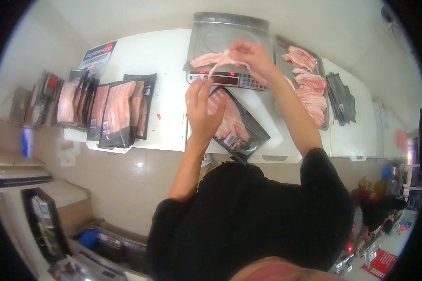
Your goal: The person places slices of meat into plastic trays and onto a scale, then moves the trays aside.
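Above the scale's metal pan [215, 40], my right hand [254, 58] is closed on raw pork belly slices [208, 59]; one thin strip dangles from them. My left hand [202, 110] reaches up just below that strip, fingers stretched and apart, its fingertips close to the strip's lower end. Whether they touch is unclear. The digital scale [227, 79] has a lit red display and a keypad along its front. Between my arms lies a black-backed clear pouch [244, 129] with pork slices inside, partly behind my left hand.
Right of the scale, a metal tray [324, 110] holds piles of pork slices [309, 84], with flat black pouches [342, 100] beside it. Several filled pork packs [119, 110] stand in rows on the white freezer top [169, 103] at left. A sign [97, 56] is behind them.
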`<state>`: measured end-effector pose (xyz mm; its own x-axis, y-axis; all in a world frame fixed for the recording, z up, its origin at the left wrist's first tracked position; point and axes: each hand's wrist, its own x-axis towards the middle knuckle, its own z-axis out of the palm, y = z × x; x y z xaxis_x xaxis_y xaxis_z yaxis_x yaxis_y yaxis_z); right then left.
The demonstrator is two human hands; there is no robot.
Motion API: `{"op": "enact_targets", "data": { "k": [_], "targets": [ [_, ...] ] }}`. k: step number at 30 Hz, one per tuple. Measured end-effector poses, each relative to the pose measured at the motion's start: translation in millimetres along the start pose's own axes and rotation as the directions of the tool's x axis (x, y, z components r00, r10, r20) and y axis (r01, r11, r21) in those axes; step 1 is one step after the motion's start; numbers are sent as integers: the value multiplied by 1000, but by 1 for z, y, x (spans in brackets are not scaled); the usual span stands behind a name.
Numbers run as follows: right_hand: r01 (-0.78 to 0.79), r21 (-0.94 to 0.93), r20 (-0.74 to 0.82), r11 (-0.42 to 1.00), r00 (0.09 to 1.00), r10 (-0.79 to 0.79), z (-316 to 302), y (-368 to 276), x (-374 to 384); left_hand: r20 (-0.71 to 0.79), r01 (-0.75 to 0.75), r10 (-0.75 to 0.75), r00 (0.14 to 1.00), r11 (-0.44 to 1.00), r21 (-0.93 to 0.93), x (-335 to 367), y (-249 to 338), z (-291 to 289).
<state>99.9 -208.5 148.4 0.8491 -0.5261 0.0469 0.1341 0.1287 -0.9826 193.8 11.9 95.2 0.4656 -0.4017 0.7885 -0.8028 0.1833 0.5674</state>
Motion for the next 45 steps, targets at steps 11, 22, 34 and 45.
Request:
{"op": "enact_targets", "data": {
  "k": [11,22,34,45],
  "targets": [
    [276,-67,-162,959,945,-283,-47,-1,-181,643,757,-433,632,522,-393,-37,80,76],
    [232,-679,-135,697,893,-429,-65,1,-272,763,816,-389,517,493,-302,-83,157,96],
    [214,-407,-238,888,914,-329,-83,24,-291,626,757,-472,621,566,-325,-104,180,100],
    [195,-543,36,817,977,-209,-107,14,-284,529,398,-265,806,905,-152,-104,183,100]
  ]
}}
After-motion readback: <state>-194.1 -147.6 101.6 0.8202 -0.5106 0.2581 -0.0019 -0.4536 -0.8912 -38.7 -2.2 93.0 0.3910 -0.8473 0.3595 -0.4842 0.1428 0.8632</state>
